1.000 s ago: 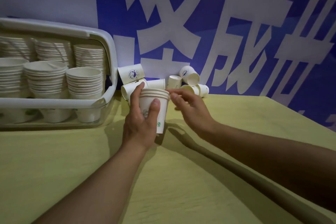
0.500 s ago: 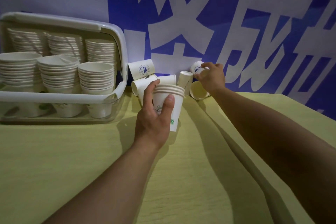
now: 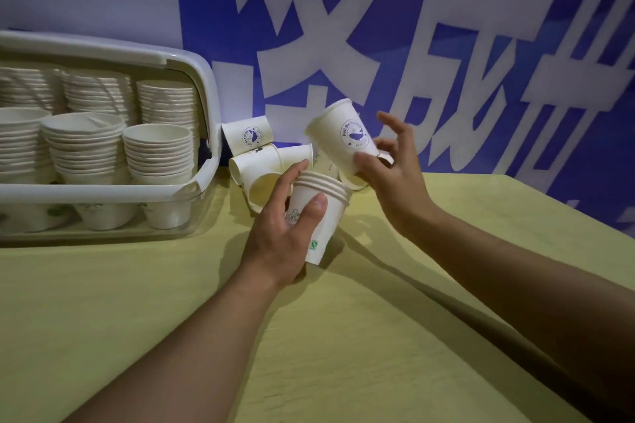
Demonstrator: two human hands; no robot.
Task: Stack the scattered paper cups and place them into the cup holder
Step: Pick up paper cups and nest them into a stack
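Observation:
My left hand [image 3: 280,235] grips an upright stack of white paper cups [image 3: 323,213] just above the yellow table. My right hand [image 3: 395,170] pinches a single white cup with a blue whale logo [image 3: 343,136], tilted, a little above and behind the stack's rim. Several loose cups [image 3: 256,161] lie tumbled against the wall behind the stack, partly hidden by my hands. The cup holder [image 3: 103,189], a clear box with a white rim, stands at the left, filled with rows of stacked cups.
A blue wall with large white characters [image 3: 343,27] runs close behind the table. The yellow table [image 3: 343,336] stretches toward me, and its right edge [image 3: 584,209] falls away diagonally at the far right.
My right hand picked one logo cup from the pile by the wall and drew it back toward the stack. The left hand kept holding the stack in place.

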